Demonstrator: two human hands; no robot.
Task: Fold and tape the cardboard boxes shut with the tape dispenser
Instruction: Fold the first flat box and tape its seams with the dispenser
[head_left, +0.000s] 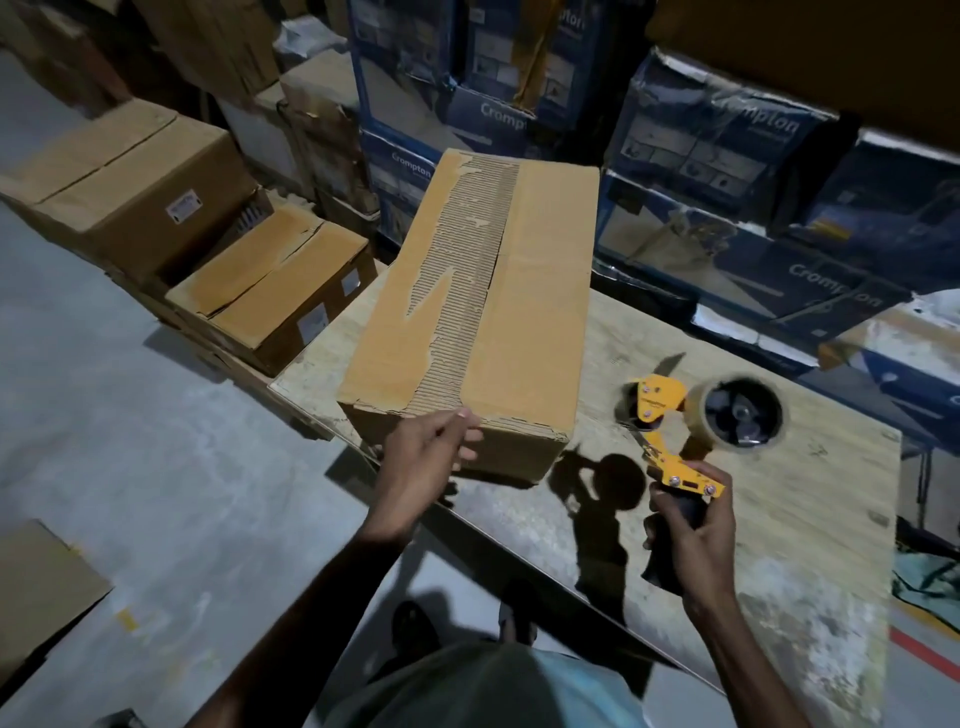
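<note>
A long brown cardboard box (524, 291) lies on the wooden table (779, 519), its top flaps folded flat and meeting at a centre seam. A strip of torn paper along the seam shows bare corrugation. My left hand (423, 457) touches the box's near top edge, fingers lightly bent against the cardboard. My right hand (688, 525) grips the black handle of a yellow tape dispenser (675, 441), held above the table to the right of the box. Its roll of clear tape (743, 415) faces away from me.
Two closed brown boxes (130, 187) (270, 286) sit on the floor left of the table. Blue printed cartons (727, 156) are stacked behind it. Another carton corner (36, 587) shows at lower left. Grey concrete floor (182, 467) lies to my left.
</note>
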